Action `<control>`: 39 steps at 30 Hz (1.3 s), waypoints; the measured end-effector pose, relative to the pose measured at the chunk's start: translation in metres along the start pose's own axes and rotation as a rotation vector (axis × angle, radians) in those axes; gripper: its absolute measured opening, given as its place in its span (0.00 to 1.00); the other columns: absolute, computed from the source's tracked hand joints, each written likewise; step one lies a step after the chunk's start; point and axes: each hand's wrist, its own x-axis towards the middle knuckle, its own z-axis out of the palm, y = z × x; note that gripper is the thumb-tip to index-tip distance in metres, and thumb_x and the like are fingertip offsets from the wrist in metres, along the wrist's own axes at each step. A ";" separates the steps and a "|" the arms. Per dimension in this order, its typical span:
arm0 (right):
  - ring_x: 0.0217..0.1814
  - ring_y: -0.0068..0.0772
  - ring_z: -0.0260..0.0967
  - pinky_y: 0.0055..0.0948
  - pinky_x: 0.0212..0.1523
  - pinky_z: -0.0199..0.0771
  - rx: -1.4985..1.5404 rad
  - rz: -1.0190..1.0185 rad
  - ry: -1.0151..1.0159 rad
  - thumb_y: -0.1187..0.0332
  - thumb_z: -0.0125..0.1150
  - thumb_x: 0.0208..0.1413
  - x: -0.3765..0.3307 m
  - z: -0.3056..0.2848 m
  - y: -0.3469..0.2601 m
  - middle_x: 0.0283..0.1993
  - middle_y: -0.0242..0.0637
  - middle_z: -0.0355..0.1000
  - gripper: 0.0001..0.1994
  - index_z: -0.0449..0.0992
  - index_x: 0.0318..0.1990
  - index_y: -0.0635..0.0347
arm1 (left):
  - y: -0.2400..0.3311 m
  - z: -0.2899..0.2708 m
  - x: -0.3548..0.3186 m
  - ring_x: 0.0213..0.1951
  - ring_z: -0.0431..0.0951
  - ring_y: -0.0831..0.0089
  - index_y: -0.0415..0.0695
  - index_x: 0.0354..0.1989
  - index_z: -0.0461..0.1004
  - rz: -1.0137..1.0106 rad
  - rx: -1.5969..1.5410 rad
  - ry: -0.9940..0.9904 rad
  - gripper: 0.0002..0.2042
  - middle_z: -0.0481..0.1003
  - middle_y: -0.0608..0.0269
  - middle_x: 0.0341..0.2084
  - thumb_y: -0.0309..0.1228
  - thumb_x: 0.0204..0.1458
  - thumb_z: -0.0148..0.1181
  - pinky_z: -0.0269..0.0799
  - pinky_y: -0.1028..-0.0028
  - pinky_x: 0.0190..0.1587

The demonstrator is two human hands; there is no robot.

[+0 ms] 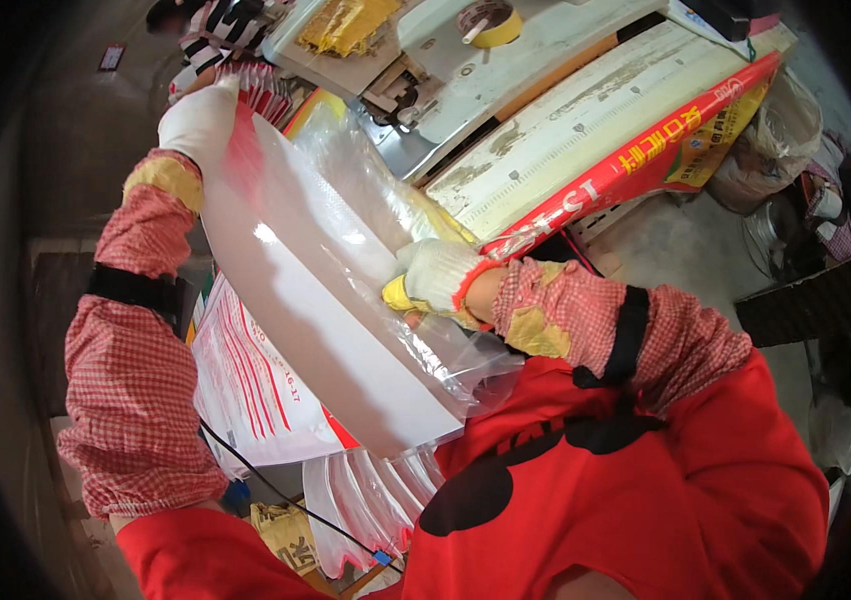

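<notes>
A large, glossy white plastic sack [311,300] stretches slantwise in front of me. My left hand [201,122], in a white glove, is closed on its far left end, where the sack is tinted red. Clear plastic film [351,165] lies along the sack's right side, crumpled and shiny. My right hand [438,280], in a white knit glove with yellow on the fingers, is closed on the film near the sack's near right part. Its fingertips are partly hidden. Under the sack lies a stack of printed white and red sacks [251,375].
A pale machine table [556,125] runs across the far side, with a red and yellow printed sack [636,165] along its edge. A yellow tape roll [491,22] rests on top. More clear bags [366,500] hang near me beside a black cable [286,495]. A person's striped sleeve [221,30] shows far left.
</notes>
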 end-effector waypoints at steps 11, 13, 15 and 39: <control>0.42 0.47 0.72 0.41 0.43 0.68 0.293 -0.147 0.354 0.62 0.52 0.52 -0.012 0.021 -0.019 0.38 0.47 0.73 0.12 0.73 0.37 0.61 | 0.061 0.103 0.037 0.39 0.78 0.56 0.48 0.41 0.74 -0.210 -0.257 0.153 0.11 0.77 0.55 0.35 0.30 0.54 0.45 0.74 0.60 0.37; 0.43 0.44 0.71 0.37 0.44 0.68 0.076 -0.169 0.340 0.67 0.50 0.54 -0.039 0.009 -0.001 0.38 0.45 0.73 0.10 0.73 0.40 0.61 | 0.112 0.126 0.010 0.35 0.79 0.59 0.51 0.39 0.74 -0.089 -0.242 0.174 0.10 0.77 0.60 0.31 0.31 0.54 0.46 0.74 0.58 0.34; 0.42 0.36 0.71 0.29 0.46 0.69 0.225 -0.108 0.296 0.73 0.50 0.54 -0.084 -0.008 0.028 0.39 0.41 0.73 0.12 0.74 0.45 0.59 | 0.132 0.139 -0.003 0.31 0.78 0.60 0.53 0.39 0.74 0.068 -0.111 0.232 0.10 0.76 0.63 0.28 0.31 0.52 0.47 0.73 0.59 0.32; 0.28 0.47 0.72 0.39 0.27 0.72 -0.433 0.176 0.452 0.70 0.59 0.47 -0.122 -0.042 0.040 0.25 0.44 0.71 0.12 0.75 0.42 0.52 | 0.104 0.110 -0.012 0.39 0.76 0.56 0.50 0.39 0.77 0.248 -0.586 -0.147 0.10 0.76 0.52 0.33 0.30 0.52 0.50 0.71 0.64 0.43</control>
